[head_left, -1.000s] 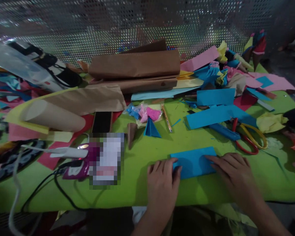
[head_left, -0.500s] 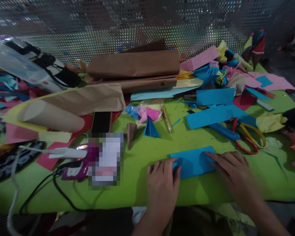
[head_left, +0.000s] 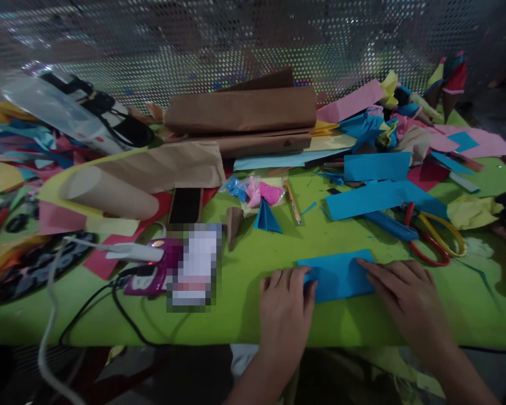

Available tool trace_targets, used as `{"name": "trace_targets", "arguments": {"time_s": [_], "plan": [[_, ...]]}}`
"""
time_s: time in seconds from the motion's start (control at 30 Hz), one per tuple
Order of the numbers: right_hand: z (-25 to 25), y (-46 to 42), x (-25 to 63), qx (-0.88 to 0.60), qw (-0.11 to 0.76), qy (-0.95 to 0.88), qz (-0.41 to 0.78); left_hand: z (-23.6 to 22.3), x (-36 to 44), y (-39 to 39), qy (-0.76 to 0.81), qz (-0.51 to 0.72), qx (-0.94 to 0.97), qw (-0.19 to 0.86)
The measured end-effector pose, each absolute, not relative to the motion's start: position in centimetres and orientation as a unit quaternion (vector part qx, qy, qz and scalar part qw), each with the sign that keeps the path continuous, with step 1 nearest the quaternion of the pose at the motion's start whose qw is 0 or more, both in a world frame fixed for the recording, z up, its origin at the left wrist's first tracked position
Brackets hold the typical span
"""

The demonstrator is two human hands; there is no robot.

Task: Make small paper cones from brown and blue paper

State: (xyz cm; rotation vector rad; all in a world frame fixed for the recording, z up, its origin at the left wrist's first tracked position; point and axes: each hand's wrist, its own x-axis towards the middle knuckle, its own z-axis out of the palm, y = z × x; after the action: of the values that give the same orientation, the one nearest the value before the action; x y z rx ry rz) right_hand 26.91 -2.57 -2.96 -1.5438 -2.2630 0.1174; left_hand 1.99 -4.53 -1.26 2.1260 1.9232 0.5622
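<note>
A folded piece of blue paper (head_left: 337, 275) lies flat near the front edge of the green table. At its left end my left hand (head_left: 285, 304) is closed, fingers curled over the edge and the thumb along the near corner. My right hand (head_left: 409, 298) grips the opposite end, fingertips resting on top of the paper and the thumb hidden beneath the hand. Just beyond the paper are a pleated blue paper piece (head_left: 267, 218), a small brown paper cone (head_left: 233, 226) and a pencil (head_left: 293, 202).
Scissors (head_left: 442, 242) and a blue cutter (head_left: 390, 226) lie to the right, near blue paper strips (head_left: 362, 199). On the left are a phone (head_left: 196, 264), a purple power strip (head_left: 152, 275) with cables, and a rolled paper tube (head_left: 109, 194). Brown paper rolls (head_left: 240, 112) stand behind.
The view has turned slightly to the left, so everything appears a little farther right. Both hands keep their hold on the blue paper, with hardly any movement.
</note>
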Motion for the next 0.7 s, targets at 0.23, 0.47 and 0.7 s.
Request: {"name": "trace_targets", "arguments": {"time_s": [0.23,0.47,0.7], "plan": [[-3.2,-2.5,26.9,-0.558,0.184,-0.809,0.012,-0.9,2.3,-4.7,0.642,0.164,0.747,0.047],[-3.5,-2.3,27.0,-0.549,0.190,-0.814,0.005,-2.6,2.0,-4.8,0.515,0.158,0.842,0.012],[-3.3,-2.4,26.7,-0.552,0.192,-0.811,-0.009,-2.0,1.2,-6.6,0.489,0.099,0.865,0.056]]}}
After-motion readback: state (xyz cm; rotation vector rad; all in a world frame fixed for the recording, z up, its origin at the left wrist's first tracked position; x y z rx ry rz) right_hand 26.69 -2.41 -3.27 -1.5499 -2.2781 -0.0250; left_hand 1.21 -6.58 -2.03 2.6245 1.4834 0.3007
